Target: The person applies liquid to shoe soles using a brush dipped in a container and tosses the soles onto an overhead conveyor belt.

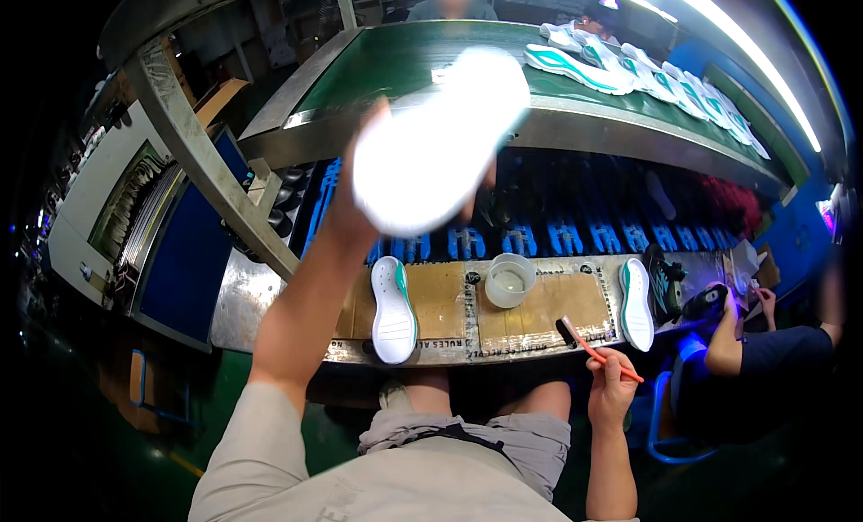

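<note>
My left hand (353,203) holds up a white shoe sole (440,144), raised above the bench towards the conveyor. The sole is overexposed, so its surface detail is lost, and it hides most of that hand. In my right hand (611,389), closed, is a small brush (593,351) with a red handle and dark bristles, held near the bench's front edge. Between the hands a translucent plastic cup (510,282) stands on cardboard. Another white sole with green trim (394,313) lies left of the cup, and a similar sole (636,304) lies to the right.
Beyond the bench runs a green conveyor belt (387,68) with several white-and-green soles (584,70) at its right. Blue racks (566,239) sit below it. A metal post (202,153) rises at left. Dark shoe uppers (665,284) and a co-worker's arm (724,342) are at right.
</note>
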{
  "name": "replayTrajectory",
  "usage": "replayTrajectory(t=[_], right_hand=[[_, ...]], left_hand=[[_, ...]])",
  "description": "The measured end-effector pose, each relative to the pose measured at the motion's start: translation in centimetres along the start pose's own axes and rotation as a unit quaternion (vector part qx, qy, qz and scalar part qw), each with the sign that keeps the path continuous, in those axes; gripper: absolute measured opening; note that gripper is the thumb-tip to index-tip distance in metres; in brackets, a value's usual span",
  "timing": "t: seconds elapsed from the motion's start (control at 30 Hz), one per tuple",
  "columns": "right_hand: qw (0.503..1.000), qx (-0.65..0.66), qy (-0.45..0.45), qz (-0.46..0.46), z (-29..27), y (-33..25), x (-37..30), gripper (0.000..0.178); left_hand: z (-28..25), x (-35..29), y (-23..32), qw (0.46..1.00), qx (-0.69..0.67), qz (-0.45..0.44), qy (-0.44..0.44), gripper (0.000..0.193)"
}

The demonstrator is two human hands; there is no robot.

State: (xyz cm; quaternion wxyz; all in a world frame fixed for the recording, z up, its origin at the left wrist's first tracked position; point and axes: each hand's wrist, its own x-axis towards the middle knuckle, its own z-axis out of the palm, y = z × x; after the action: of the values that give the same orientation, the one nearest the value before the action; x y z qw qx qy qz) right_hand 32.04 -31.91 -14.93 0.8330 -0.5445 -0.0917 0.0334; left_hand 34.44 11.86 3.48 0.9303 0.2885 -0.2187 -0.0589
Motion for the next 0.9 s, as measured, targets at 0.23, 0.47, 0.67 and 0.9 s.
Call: replayTrajectory(t=[0.23, 0.47, 0.67, 0.9], right_hand=[[0.997, -0.061, -0.034, 0.021, 0.2, 0.8, -1.5, 0.024], [0.990, -0.113, -0.059, 0.056, 0.8, 1.0, -0.6, 0.020], [0.974, -0.196, -0.102, 0.039, 4.0, -0.4, 2.7, 0.017], [0.832, -0.496, -0.232, -0.085, 9.8, -0.6, 9.5, 0.020]], left_hand=[[-2.9, 7.9, 4.3, 0.955, 0.224, 0.048, 0.188, 0.061], [-8.2, -9.5, -3.8, 0.399, 0.845, -0.134, 0.330, 0.054], [-12.2, -19.7, -14.7, 0.334, 0.779, -0.341, 0.407, 0.064], [-15.7, -24.2, -15.9, 0.672, 0.517, -0.174, 0.500, 0.050]])
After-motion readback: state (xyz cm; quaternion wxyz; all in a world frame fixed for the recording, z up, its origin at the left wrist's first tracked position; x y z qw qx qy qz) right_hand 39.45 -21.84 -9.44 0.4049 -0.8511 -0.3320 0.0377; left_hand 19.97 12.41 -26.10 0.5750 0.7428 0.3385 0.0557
